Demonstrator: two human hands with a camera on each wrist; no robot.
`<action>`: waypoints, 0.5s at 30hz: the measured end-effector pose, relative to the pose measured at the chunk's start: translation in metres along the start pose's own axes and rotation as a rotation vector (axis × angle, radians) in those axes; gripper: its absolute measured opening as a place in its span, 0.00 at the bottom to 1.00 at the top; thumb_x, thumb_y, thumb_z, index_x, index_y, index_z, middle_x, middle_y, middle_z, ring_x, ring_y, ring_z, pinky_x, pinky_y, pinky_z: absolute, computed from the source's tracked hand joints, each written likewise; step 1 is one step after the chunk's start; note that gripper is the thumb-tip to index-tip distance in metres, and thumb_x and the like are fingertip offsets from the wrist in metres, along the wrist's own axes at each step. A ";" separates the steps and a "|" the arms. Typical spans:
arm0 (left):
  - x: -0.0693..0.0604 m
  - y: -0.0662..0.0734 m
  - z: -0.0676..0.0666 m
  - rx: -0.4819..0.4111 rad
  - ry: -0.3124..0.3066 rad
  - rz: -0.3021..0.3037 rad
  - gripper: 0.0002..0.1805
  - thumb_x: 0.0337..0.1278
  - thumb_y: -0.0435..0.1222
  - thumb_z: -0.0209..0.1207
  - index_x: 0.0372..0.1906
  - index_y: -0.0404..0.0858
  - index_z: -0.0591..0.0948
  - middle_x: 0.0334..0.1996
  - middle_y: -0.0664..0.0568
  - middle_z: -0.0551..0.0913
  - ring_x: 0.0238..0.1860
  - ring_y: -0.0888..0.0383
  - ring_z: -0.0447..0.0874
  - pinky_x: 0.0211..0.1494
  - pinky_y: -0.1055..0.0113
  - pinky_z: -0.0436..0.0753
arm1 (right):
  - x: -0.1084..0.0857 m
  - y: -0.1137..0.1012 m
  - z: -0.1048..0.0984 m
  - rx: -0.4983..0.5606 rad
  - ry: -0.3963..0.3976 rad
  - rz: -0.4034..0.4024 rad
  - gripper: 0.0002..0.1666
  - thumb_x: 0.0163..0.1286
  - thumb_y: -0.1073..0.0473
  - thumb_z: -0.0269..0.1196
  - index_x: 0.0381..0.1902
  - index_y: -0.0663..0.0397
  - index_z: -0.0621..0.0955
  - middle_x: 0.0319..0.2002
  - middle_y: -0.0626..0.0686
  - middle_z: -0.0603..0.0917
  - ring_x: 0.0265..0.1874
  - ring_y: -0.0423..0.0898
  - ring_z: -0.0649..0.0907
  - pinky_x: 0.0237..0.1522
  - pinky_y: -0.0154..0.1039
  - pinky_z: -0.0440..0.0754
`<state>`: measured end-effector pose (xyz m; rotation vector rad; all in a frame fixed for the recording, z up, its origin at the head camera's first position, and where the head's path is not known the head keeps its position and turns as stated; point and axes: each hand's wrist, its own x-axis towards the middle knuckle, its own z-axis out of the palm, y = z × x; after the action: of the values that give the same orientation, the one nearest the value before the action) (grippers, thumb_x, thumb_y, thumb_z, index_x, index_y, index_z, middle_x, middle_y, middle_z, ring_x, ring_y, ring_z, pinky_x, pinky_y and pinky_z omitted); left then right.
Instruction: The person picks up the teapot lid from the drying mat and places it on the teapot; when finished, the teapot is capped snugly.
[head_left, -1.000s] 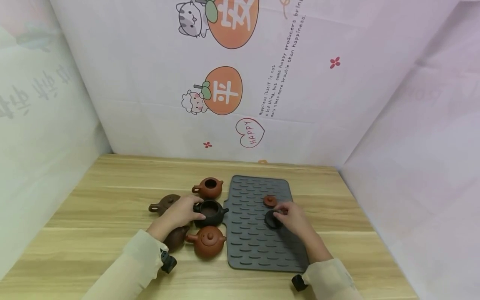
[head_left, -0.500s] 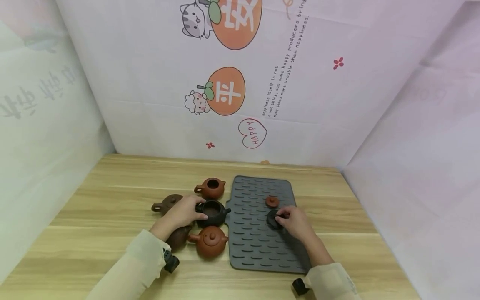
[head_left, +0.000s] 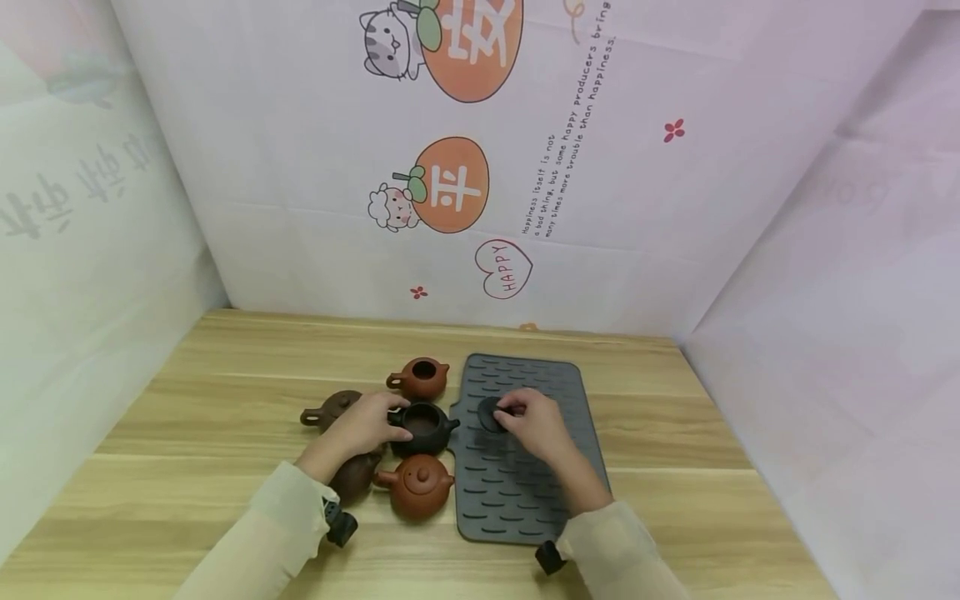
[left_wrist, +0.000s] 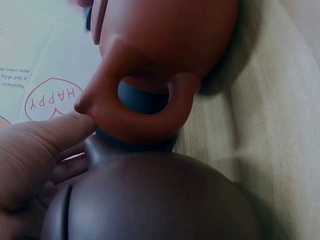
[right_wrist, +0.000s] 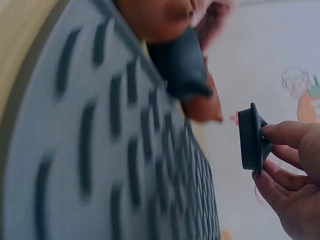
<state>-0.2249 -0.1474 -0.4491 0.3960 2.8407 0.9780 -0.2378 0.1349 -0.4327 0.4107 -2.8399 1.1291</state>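
Observation:
My right hand (head_left: 536, 425) pinches the knob of a black teapot lid (head_left: 487, 414), raised above the grey mat; the right wrist view shows the lid (right_wrist: 250, 140) tilted on edge, held by thumb and fingers. My left hand (head_left: 367, 425) grips the handle side of the black teapot (head_left: 423, 443), whose top is uncovered. In the left wrist view, the left hand (left_wrist: 30, 160) is partly behind an orange-brown teapot's handle (left_wrist: 145, 125) and a dark brown teapot (left_wrist: 160, 200).
Behind the black teapot stands a lidless red-brown teapot (head_left: 420, 385); in front is a lidded orange-brown one (head_left: 418, 498). Two dark brown teapots (head_left: 330, 410) (head_left: 352, 482) lie partly under the left arm. A ridged grey mat (head_left: 517, 500) lies to the right on the wooden table (head_left: 225, 400).
My right hand has lifted the black lid off the mat and carried it left toward the black teapot. The small red-brown lid is now hidden by that hand. The left hand stays put.

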 end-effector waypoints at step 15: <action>-0.001 0.005 -0.004 -0.015 -0.020 -0.013 0.26 0.52 0.35 0.71 0.57 0.31 0.80 0.54 0.41 0.79 0.58 0.43 0.75 0.58 0.49 0.76 | 0.022 -0.054 0.054 -0.046 -0.135 -0.112 0.03 0.65 0.58 0.68 0.36 0.49 0.86 0.44 0.50 0.81 0.41 0.48 0.81 0.38 0.42 0.82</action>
<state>-0.2235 -0.1461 -0.4423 0.3834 2.8128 0.9871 -0.2418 0.0559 -0.4330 0.6572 -2.9072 1.0513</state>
